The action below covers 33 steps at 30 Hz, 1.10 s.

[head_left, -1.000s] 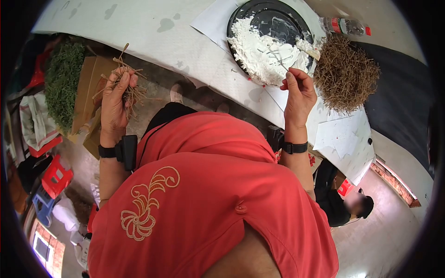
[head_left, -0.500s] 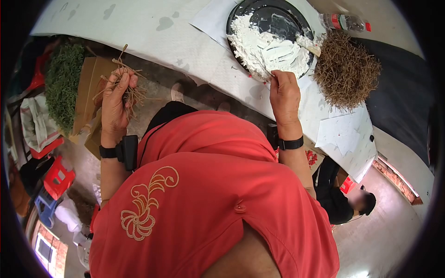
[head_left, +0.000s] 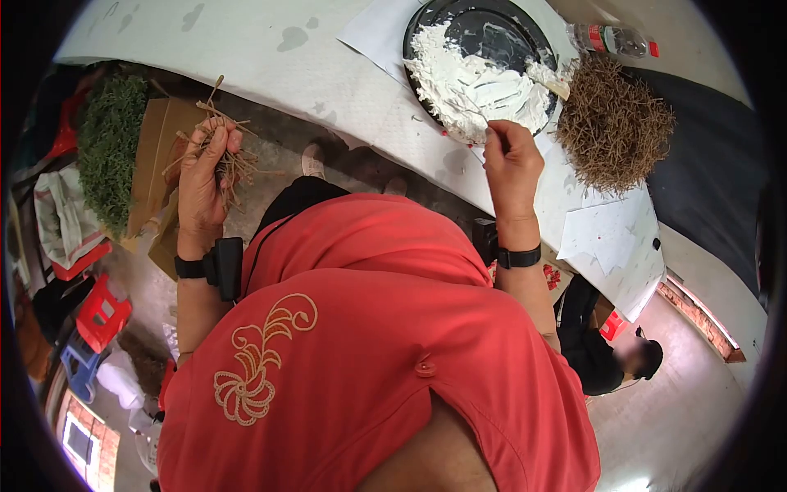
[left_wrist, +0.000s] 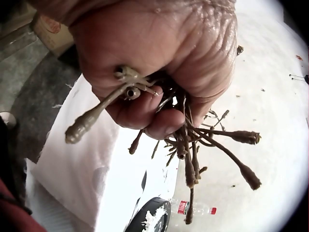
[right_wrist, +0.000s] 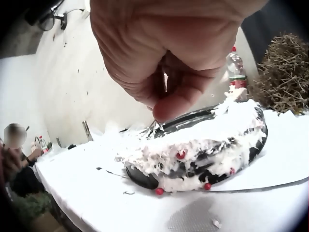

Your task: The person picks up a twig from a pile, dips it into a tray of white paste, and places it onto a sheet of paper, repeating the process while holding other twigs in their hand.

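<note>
Since the first frame, the right hand (head_left: pixel 514 168) has moved to our left, and its fingertips now sit by the near edge of the black plate (head_left: pixel 492 37). The left hand (head_left: pixel 203 176) has stayed in about the same place.

We see the left hand curled tight round a bunch of brown sticks (left_wrist: pixel 244 171). They poke out many ways, and some have fat ends. The right hand has its thumb and finger pinched together on a thin stem (right_wrist: pixel 152 126). We can only see a tiny bit of it, down by the white goo (head_left: pixel 459 86). The two hands are well apart.

The goo is thick and lumpy. It lies on the plate and hangs over its near edge. We see a red ball (right_wrist: pixel 180 154) stuck in it, and more red balls (right_wrist: pixel 207 186) low down by the edge. The plate is on the white table (head_left: pixel 246 49).

To the right of the plate is a big brown twig pile (head_left: pixel 611 123). A bottle (head_left: pixel 619 41) with a red cap lies on its side behind the pile. We see white paper (head_left: pixel 598 234) on the table too. By the left hand there is a brown box (head_left: pixel 156 156), and next to it a green plant heap (head_left: pixel 111 152).
</note>
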Available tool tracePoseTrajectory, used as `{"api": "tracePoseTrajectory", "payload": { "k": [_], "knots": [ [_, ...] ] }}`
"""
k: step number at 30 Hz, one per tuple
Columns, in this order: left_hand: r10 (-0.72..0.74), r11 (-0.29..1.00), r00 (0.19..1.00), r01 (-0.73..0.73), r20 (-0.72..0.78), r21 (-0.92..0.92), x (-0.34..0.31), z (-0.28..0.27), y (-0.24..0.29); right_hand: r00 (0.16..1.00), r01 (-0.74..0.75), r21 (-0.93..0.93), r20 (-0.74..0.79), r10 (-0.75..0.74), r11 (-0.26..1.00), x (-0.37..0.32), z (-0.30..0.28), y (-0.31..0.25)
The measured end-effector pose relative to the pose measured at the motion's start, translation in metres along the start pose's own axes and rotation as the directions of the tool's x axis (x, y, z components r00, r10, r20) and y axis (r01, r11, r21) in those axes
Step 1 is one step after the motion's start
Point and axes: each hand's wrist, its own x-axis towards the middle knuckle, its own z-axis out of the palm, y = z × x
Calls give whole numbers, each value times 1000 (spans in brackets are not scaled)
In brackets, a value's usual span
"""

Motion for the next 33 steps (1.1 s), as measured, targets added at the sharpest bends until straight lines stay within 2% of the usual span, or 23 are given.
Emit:
{"api": "tracePoseTrajectory", "payload": {
  "k": [1,4,12,21,25,28,29,32,33],
  "knots": [
    [1,1000,1000,-1,-1,2,0,1,1,1000,0,0,1,0,1000,0,0,-2],
    [0,1000,1000,0,3,3,1,1,0,979,198,-295,108,-173,935,4,0,-18],
    [9,1000,1000,-9,9,-1,3,-4,-4,964,219,-350,223,-146,911,12,1,-27],
    [-7,1000,1000,7,-10,10,2,0,-3,963,206,-345,238,-127,916,12,3,-21],
    [-8,1000,1000,8,-6,9,2,2,-3,968,195,-294,212,-135,936,12,2,-19],
    [-2,1000,1000,2,4,2,1,4,0,990,87,-80,120,-77,993,13,2,-12],
    [-1,1000,1000,1,7,-5,0,6,1,990,90,-77,114,-81,993,14,2,-11],
    [14,1000,1000,-14,23,-14,1,7,4,981,-186,295,108,161,937,14,0,-9],
    [21,1000,999,-20,29,-19,1,6,5,982,-182,299,102,158,937,15,-2,-12]
  ]
}}
